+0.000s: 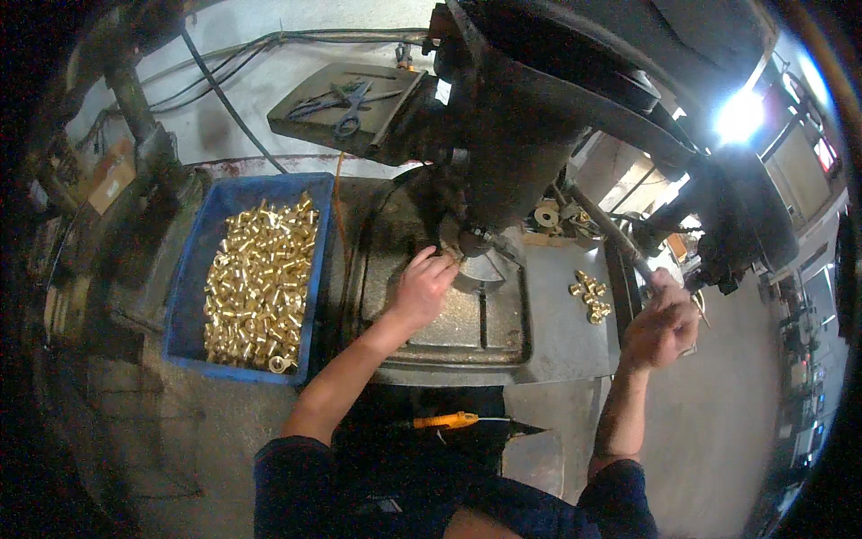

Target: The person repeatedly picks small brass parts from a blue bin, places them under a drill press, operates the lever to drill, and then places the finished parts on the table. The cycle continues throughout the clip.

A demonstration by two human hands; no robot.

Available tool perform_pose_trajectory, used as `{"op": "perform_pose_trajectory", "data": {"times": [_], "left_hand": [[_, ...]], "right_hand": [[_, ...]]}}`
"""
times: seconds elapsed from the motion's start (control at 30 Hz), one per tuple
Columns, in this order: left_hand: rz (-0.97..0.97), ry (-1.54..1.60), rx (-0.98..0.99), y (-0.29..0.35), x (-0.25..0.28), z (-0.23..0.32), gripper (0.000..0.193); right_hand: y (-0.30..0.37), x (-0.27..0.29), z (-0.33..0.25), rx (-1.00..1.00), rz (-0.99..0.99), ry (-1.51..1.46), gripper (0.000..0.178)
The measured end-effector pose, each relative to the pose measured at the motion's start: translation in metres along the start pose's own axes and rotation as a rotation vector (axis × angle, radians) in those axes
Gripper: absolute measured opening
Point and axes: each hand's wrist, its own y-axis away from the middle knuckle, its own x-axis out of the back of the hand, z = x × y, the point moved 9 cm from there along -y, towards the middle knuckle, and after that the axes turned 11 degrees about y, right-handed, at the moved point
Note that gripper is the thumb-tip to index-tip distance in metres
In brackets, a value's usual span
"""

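My left hand (pixel 426 286) reaches to the fixture (pixel 480 272) under the drill press spindle (pixel 474 241). Its fingers are bent and close together, and whatever is at their tips is too small and dark to make out. On the right, my right hand (pixel 662 328) is closed round the end of the press's long feed lever (pixel 615 235). The machine's metal base table (pixel 422 332), with a raised rim and scattered chips, lies below the fixture. A small group of brass fittings (pixel 589 292) rests on the grey plate (pixel 557 337) between the table and my right hand.
A blue bin (pixel 175 310) piled with brass fittings stands at the left. On a shelf (pixel 314 81) behind lie scissors (pixel 350 117) and other tools. The dark press head (pixel 521 117) overhangs the middle. An orange-handled tool (pixel 446 420) lies near my body.
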Motion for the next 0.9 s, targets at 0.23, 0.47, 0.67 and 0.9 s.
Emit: {"op": "perform_pose_trajectory", "data": {"times": [0.23, 0.47, 0.67, 0.9], "left_hand": [[-0.018, -0.023, 0.023, 0.001, -0.005, -0.006, 0.021], [0.027, 0.016, 0.017, 0.001, 0.001, -0.006, 0.019], [-0.026, 0.005, -0.001, 0.003, 0.012, 0.024, 0.02], [-0.102, 0.036, -0.16, -0.01, 0.015, 0.089, 0.026]], "right_hand": [[0.043, -0.005, 0.001, 0.065, 0.04, -0.064, 0.024], [0.005, 0.002, 0.002, -0.113, 0.034, 0.051, 0.056], [0.044, -0.027, -0.005, -0.111, -0.32, 0.351, 0.05], [0.142, -0.123, -0.006, -0.258, -0.828, 0.316, 0.05]]}}
